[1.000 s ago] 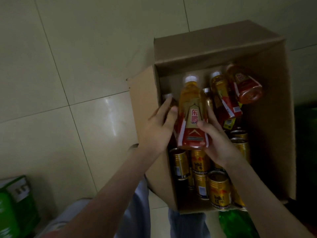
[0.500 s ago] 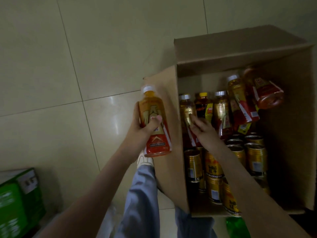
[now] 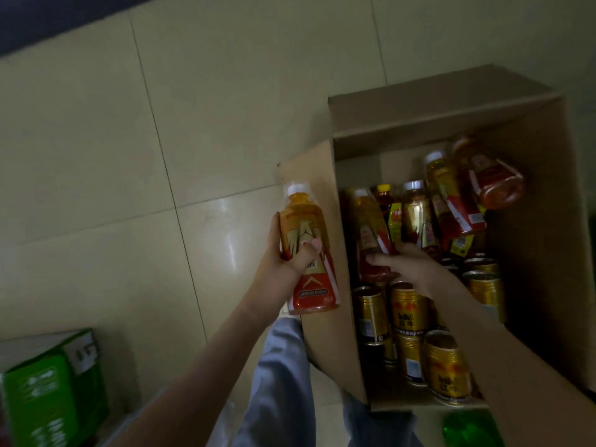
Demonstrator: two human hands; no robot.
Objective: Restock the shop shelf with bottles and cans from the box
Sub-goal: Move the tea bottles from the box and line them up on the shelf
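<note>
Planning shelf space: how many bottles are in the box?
5 bottles: one gripped by the right hand, a yellow-capped one beside it, a white-capped one next, two tilted at the right. More may be hidden.

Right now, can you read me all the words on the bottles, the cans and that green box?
"红牛" in red on the gold can; the nearer gold can seems to match.
The lifted bottle in the left hand: label too blurred to read.
The boxed bottle that the right hand grips: too blurred.
The green box: white print and sticker, too blurred.
</note>
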